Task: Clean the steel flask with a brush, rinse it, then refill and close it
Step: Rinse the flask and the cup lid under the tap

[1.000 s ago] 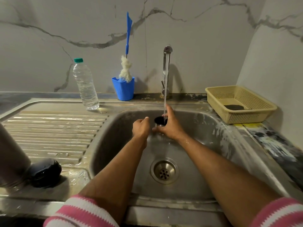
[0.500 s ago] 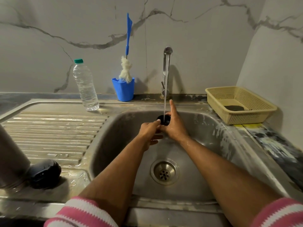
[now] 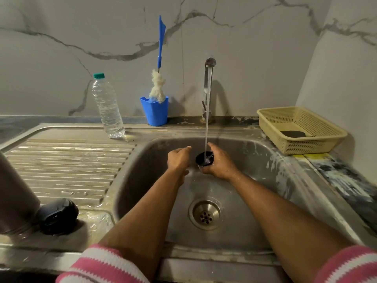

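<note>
Inside the sink (image 3: 130, 180), my right hand (image 3: 221, 165) grips a small black cup-shaped flask cap (image 3: 204, 158), mouth up, under the water stream (image 3: 206, 129) running from the tap (image 3: 209, 78). Just left of the cap is my left hand (image 3: 177, 160), loosely curled and holding nothing. The steel flask (image 3: 14, 197) stands at the far left edge of the counter, only partly in view. A rounded black lid (image 3: 58, 216) lies beside it. The blue-handled brush (image 3: 161, 48) stands in a blue holder (image 3: 156, 113) against the wall.
A clear water bottle (image 3: 108, 111) with a green cap stands on the ribbed drainboard (image 3: 67, 166). A yellow basket (image 3: 326, 139) holding a dark pad sits right of the sink. The drain (image 3: 206, 214) lies below my hands.
My left hand touched the cap half a second ago and has now drawn back to the left. My right hand keeps the cap under the stream.
</note>
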